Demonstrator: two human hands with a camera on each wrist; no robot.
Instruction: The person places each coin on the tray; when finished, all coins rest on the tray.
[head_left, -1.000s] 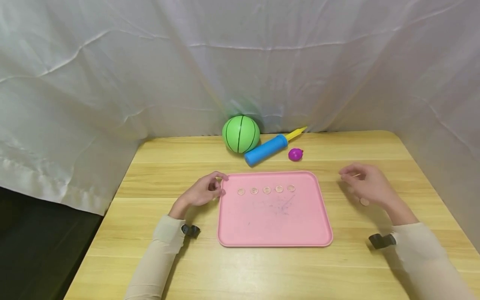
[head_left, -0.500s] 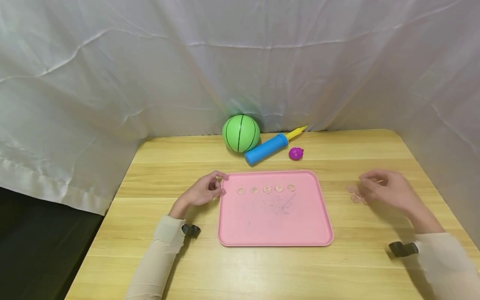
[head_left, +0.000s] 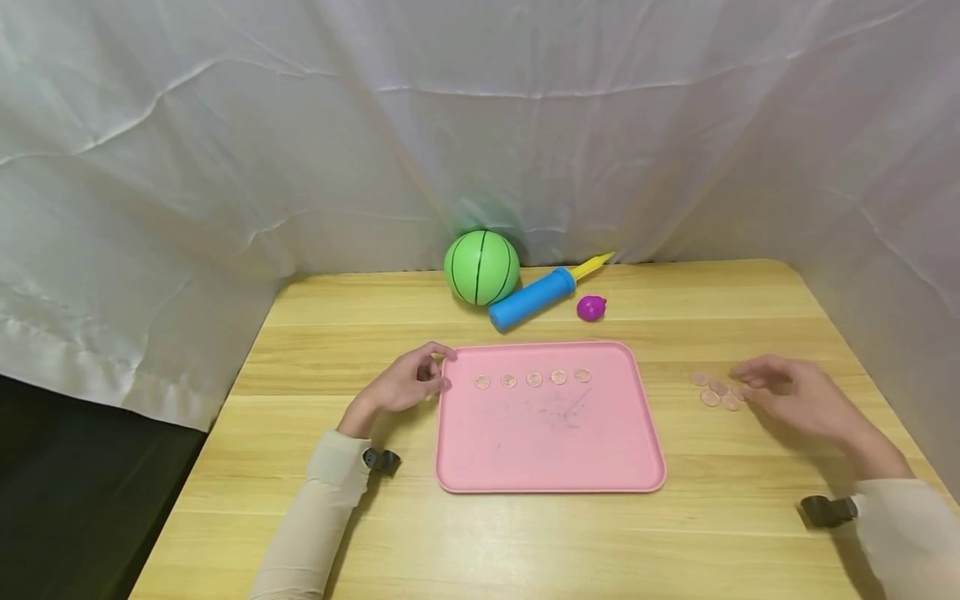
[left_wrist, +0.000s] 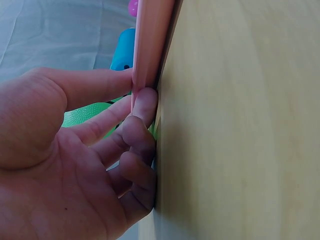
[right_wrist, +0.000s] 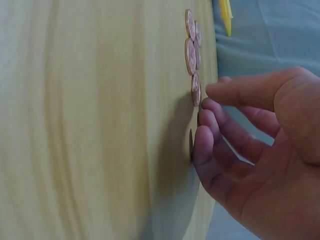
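Note:
My left hand (head_left: 408, 379) pinches the upper left corner of a pink tray (head_left: 555, 467), and in the left wrist view thumb and forefinger meet its raised rim (left_wrist: 150, 45). Inside the tray, a row of several copper coins (head_left: 533, 380) lies flat near the far edge. My right hand (head_left: 806, 396) is low over the table at the right, fingers loosely bent, next to a loose group of copper coins (head_left: 710, 397). In the right wrist view its thumb and fingertips are close to the nearest coin (right_wrist: 196, 90); no coin shows between them. More coins lie partly hidden behind the fingers.
Behind the tray are a green ball (head_left: 482, 268), a blue hand pump (head_left: 532, 298) with a yellow nozzle, and a small purple balloon-like object (head_left: 591, 308). A pale curtain (head_left: 480, 125) hangs along the back of the wooden table (head_left: 525, 542).
My right hand has moved right and slightly nearer to me, uncovering the loose coins beside the tray. The left hand, the tray and its row of coins look unchanged.

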